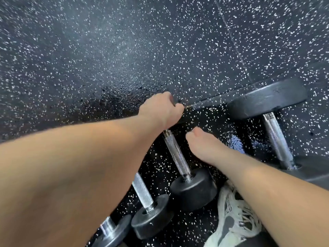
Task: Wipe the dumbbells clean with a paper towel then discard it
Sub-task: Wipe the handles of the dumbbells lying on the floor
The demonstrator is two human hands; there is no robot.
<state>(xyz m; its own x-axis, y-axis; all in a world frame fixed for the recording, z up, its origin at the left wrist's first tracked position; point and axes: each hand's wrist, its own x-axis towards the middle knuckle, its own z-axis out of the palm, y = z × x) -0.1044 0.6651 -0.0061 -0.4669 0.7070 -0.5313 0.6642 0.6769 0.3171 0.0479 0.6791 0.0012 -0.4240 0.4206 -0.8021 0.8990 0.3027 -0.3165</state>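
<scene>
Left hand (160, 109) curled, contents unclear, over far end of middle dumbbell (176, 155); right hand (204, 147) fingers straight, just beside it.

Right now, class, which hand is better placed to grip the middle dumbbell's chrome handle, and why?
Probably the right hand: its fingertips sit right beside the chrome handle. The left hand is curled farther up, at that dumbbell's far end.

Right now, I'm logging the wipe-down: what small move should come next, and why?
Probably lower the right hand onto the middle dumbbell to steady it. That hand hovers, apparently empty, beside the bare handle, while the left hand covers the dumbbell's far end.
</scene>
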